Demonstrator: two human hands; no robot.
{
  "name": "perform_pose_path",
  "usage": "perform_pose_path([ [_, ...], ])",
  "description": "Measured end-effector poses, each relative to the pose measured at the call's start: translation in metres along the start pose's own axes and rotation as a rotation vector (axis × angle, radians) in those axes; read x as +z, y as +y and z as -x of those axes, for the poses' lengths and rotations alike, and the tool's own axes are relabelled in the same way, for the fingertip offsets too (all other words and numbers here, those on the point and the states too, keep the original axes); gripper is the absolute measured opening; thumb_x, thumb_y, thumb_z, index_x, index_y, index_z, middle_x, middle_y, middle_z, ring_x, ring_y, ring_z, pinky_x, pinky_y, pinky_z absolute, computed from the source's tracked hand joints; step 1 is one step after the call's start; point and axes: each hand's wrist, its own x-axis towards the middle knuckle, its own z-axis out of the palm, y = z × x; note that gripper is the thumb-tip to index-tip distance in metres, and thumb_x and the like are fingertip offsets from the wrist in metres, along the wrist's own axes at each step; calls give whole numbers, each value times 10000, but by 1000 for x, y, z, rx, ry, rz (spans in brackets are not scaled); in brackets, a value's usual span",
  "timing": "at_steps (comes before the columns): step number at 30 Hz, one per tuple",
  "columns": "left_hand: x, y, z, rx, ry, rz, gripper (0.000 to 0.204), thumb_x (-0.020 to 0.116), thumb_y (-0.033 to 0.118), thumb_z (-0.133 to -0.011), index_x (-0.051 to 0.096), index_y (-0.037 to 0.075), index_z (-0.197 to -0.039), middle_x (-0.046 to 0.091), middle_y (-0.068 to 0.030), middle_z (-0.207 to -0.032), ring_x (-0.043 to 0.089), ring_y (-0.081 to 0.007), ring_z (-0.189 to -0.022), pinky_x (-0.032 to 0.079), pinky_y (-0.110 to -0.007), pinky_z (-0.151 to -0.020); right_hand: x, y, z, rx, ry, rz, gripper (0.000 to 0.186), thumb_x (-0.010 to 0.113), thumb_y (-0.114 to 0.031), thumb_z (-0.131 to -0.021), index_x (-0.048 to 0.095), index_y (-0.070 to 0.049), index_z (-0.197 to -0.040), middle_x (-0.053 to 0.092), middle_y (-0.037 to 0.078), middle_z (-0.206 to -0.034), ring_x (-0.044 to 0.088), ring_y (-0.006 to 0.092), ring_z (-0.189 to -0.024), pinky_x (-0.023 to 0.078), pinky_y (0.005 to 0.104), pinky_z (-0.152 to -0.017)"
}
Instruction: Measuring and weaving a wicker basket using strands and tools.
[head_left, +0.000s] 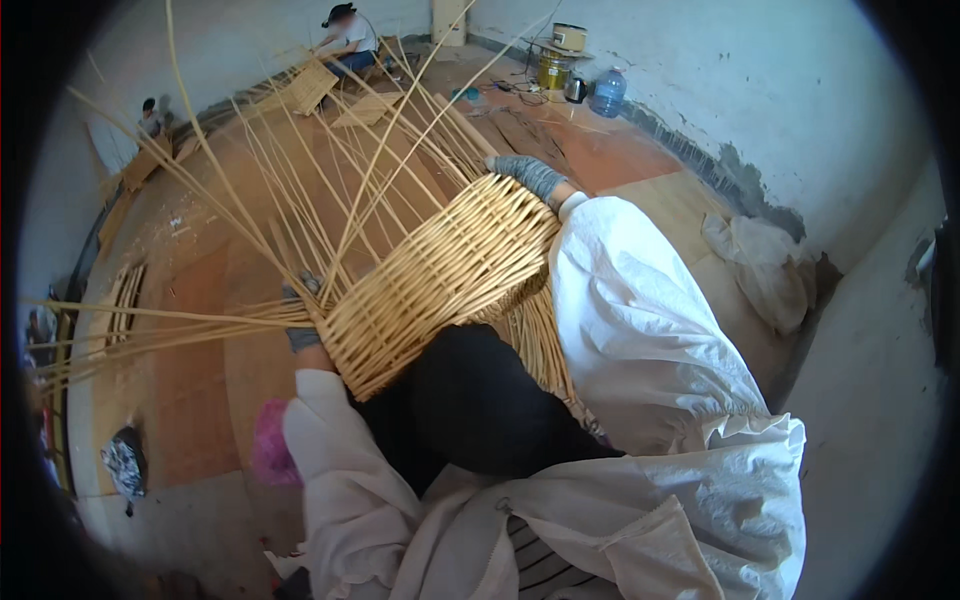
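In the head view, a half-woven wicker basket (440,275) lies tilted across the middle, just in front of the wearer, its pale wall slanting from lower left to upper right. The left hand (302,338), in a grey glove, is at the basket's left end, where a cluster of unwoven rods (215,318) crosses over it; the fingers are partly hidden, so whether they are closed cannot be told. The right hand (530,177), likewise gloved in grey, lies against the far upper corner of the basket, fingers pointing left; how firmly it grips cannot be told either. The hands are well apart, with the basket wall between them. Long loose stakes (365,190) fan out from the far side over the floor. White sleeves (640,300) cover both forearms, and a black cloth shape (485,400) is just below the basket. A pink bag (273,443) is beside the left sleeve. Farther off, a water bottle (608,92) and a kettle (575,90) stand by the wall, a whitish sack (765,265) slumps at right, and another person (352,38) sits near cardboard (309,88).
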Motion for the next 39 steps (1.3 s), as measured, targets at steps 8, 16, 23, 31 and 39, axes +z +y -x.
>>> perform_pose_path([
  [8,44,21,0,8,227,-56,267,486,268,-899,558,11,-885,609,-122,-722,601,-212,-646,541,-329,-667,-20,20,-4,-15,-80,-123,393,673,-322,-763,617,-26,-1016,637,76,-907,577,159,-806,463,277,-733],
  [16,65,53,-1,170,323,-77,273,517,262,-885,554,-4,-835,610,-109,-677,604,-218,-635,529,-368,-740,-13,-3,12,-324,-6,220,429,653,-384,-773,618,15,-925,620,65,-809,553,124,-737,452,249,-669],
  [23,67,71,24,-63,-196,-22,292,534,278,-872,587,-8,-855,625,-110,-698,613,-213,-693,555,-261,-551,0,30,41,-370,-39,198,464,590,-453,-807,608,5,-878,563,52,-699,508,125,-665,442,262,-621],
  [31,3,10,115,55,516,-248,331,389,321,-931,553,33,-935,600,-126,-921,552,-225,-901,400,-321,-924,-2,209,58,-58,120,153,378,566,-314,-861,560,27,-1023,595,81,-854,514,141,-772,427,248,-715],
  [39,112,-93,155,253,268,-1535,281,494,226,-879,529,-21,-1010,582,-119,-911,552,-252,-879,439,-357,-808,3,178,22,-1140,-50,976,254,553,-164,-805,585,-52,-1030,578,127,-1062,493,259,-1092,374,337,-941],
])
